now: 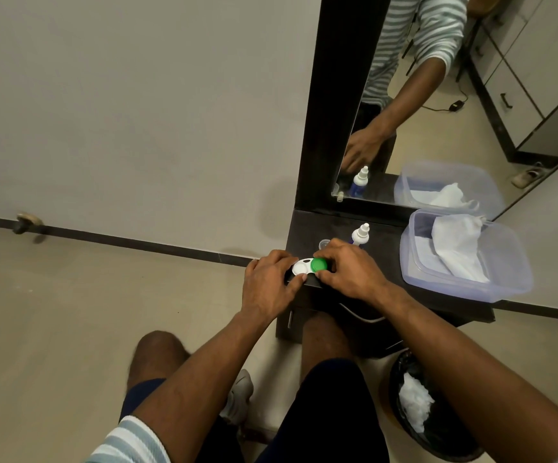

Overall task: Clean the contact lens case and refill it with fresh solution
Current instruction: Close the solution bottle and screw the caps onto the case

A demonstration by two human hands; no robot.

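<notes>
The white contact lens case [301, 267] lies at the front left corner of the dark vanity shelf [387, 295]. Its left well is uncovered and white inside. A green cap [319, 265] sits on its right well. My left hand [270, 282] holds the case's left end with thumb and fingers. My right hand [347, 270] has its fingers closed around the green cap. Just behind my right hand stands a small solution bottle [360, 232] with a white nozzle. A small clear cap [324, 243] rests beside it.
A clear plastic tub [504, 279] with white tissue [457, 245] inside stands on the shelf's right side. A mirror [437, 95] rises behind the shelf. On the floor at lower right is a black bin [401, 369] holding crumpled tissue. My knees are below the shelf.
</notes>
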